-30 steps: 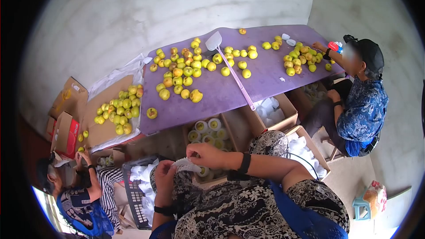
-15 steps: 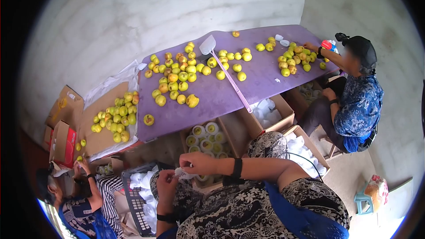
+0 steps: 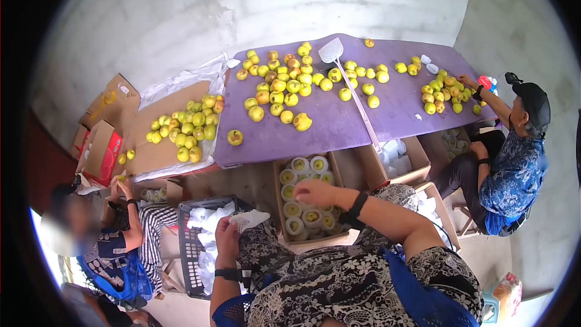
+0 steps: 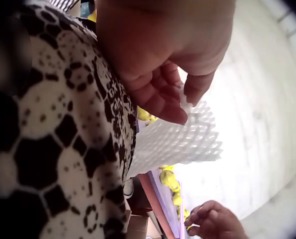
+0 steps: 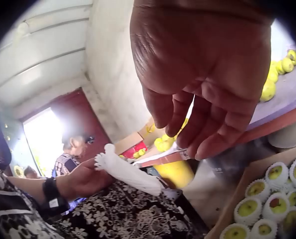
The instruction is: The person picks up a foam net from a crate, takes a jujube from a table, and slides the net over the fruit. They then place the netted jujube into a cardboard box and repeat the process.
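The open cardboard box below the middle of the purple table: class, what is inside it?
The box holds apples in white foam nets. Anything beneath the visible ones is covered and cannot be seen.

A purple table (image 3: 260,145) is set along a pale, smudged wall (image 3: 266,6). Daylight is admitted by an opening (image 5: 41,138) beside a dark red door (image 5: 85,119); the floor (image 3: 484,257) is partly shaded.

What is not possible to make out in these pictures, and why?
- Inside of the foam net: left wrist view, its own mesh hides it.
- Below the wrapped apples in the middle carton: head view, they hide it.
- Print on the red box: head view, too small.
- Lower-left person: head view, cut by the edge.
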Demonstrator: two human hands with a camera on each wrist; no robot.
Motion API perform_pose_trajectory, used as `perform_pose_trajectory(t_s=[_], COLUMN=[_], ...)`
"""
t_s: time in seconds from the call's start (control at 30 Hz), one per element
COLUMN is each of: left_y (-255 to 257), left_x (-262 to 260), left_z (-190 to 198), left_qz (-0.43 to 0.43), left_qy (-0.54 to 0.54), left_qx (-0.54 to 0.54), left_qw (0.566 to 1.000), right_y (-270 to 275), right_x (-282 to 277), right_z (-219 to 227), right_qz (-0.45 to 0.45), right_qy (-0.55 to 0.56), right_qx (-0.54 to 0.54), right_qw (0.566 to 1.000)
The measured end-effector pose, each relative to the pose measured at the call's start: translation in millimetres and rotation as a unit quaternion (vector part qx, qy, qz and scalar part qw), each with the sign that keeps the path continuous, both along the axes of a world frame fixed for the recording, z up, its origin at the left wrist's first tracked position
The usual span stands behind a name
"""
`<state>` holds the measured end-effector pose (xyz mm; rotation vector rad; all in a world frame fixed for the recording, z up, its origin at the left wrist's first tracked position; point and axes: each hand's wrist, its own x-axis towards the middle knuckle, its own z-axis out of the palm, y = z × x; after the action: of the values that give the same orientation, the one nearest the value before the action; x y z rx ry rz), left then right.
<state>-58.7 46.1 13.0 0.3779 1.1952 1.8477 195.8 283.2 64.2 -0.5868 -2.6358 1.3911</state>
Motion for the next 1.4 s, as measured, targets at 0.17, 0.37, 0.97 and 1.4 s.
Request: perform_pose_trajectory(t_s=[0.17, 0.37, 0.97, 1.4], left_y=[2, -3, 0, 3], left_x=[-6, -12, -19, -21], left_z=[-10, -18, -11, -17], left_qz=[-0.024, -0.032, -0.037, -0.021], left_qy=[0.013, 0.071, 0.094, 0.058], left_qx=[0.029, 0.041, 0.008, 0.049], left_qw=[0.999, 0.996, 0.995, 0.997], right_y=[52, 125, 227, 226], right_x=[-15, -45, -118, -203], right_z=[-12, -38, -18, -26], right_qz=[-0.135, -0.226, -0.185, -0.230], right_qy=[0.024, 0.069, -0.251, -0.099], right_qx=[-0.191, 0.254, 0.533, 0.452], right_qw=[0.972, 0.938, 0.787, 0.856])
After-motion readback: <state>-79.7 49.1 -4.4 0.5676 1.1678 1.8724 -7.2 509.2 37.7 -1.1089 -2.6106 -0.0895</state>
